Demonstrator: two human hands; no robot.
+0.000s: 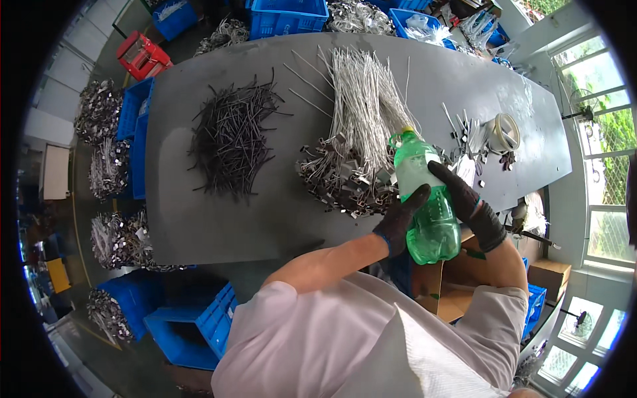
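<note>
A large green plastic bottle [434, 232] with a yellow-green cap is tilted over the near edge of the table, its top leaning away to the left. My left hand [399, 222], in a dark glove, grips its left side. On the other side my right hand [459, 191], gloved as well, is closed round the bottle with the thumb side against its front. Behind the bottle lies a big bundle of silvery wires [361, 99], with a heap of small metal-and-dark end pieces [345, 182] at its near end. A pile of short dark tubes [235, 136] lies farther left.
The grey table [199, 232] spans the middle. On its right are a white round tub [504, 132] and loose wires. Blue crates [288, 16] stand behind it, another blue crate [192, 325] at lower left, and an open cardboard box [458, 292] beside me. A red stool [141, 54] stands far left.
</note>
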